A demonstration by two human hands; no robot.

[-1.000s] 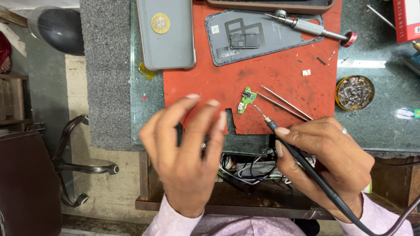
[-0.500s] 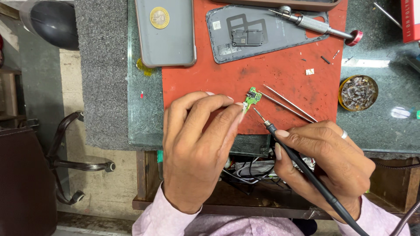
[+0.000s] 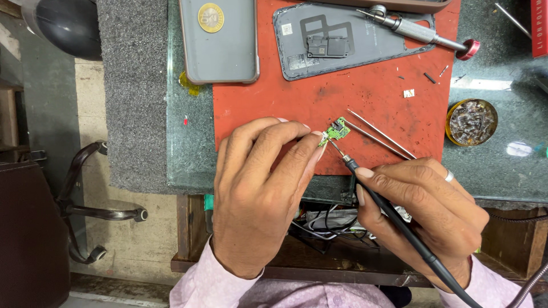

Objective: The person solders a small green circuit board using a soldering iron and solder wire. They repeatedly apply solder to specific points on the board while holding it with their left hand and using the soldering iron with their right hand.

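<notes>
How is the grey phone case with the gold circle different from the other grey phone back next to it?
The grey phone case has a plain, smooth face with a gold disc on it. The grey phone back shows its inside, with dark parts and small labels. The case lies mostly on the green glass top; the back lies on the red mat, with a screwdriver across its corner. Both are grey and lie flat.

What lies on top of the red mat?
On the red mat: a grey phone back cover, tweezers and loose screws. The left hand hides part of its lower edge.

Green circuit board [image 3: 338, 130], red mat [image 3: 371, 97], grey phone cover [image 3: 220, 48] (gold disc [image 3: 210, 17], perhaps a coin), black soldering iron [image 3: 394, 214]
</notes>
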